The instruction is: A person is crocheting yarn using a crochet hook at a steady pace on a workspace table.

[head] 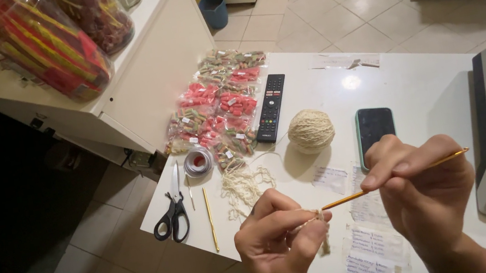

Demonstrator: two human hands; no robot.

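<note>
White bench (419,87) over tiled floor, at lower centre we see the left hand (280,242) pinching a small cream crochet piece (318,217), right hand (418,183) gripping a golden crochet hook (395,179), yarn ball (310,130) above them, scissors (172,214) at left.

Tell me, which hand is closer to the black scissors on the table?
Left. The left hand sits just right of the scissors, pinching cream yarn. The right hand, gripping the gold crochet hook, is farther right, beyond the left.

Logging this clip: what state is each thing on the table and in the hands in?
Left hand: pinching cream yarn piece.
Right hand: gripping golden crochet hook, tip at yarn.
Cream yarn ball: wound, resting.
Black-handled scissors: closed, flat.
Dark phone: screen off.
Black remote: lying flat.
</note>
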